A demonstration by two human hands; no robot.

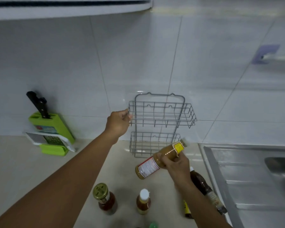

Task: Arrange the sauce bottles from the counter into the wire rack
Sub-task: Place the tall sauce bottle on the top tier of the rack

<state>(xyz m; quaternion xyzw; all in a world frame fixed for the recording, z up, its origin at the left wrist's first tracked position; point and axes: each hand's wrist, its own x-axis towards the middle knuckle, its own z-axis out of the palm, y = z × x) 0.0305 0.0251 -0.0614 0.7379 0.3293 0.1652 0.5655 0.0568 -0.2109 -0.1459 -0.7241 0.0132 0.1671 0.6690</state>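
A grey two-tier wire rack point(186, 112) stands against the tiled wall, both tiers bare. My left hand point(118, 123) grips the left end of its upper tier. My right hand point(177, 165) holds a tan sauce bottle point(156, 160) with a white cap and yellow neck label, tilted, in front of the lower tier. On the counter near me stand a gold-lidded jar point(105, 199) and a small white-capped bottle point(143, 201). A dark long bottle point(204, 186) lies to the right of my right arm, which partly hides a yellow-labelled bottle point(187, 208).
A green knife block point(56, 127) with a black-handled knife, and a grater in front of it, stands at the left by the wall. A steel sink point(247, 178) fills the right side. A green cap point(153, 225) shows at the bottom edge. A purple wall hook point(265, 54) is upper right.
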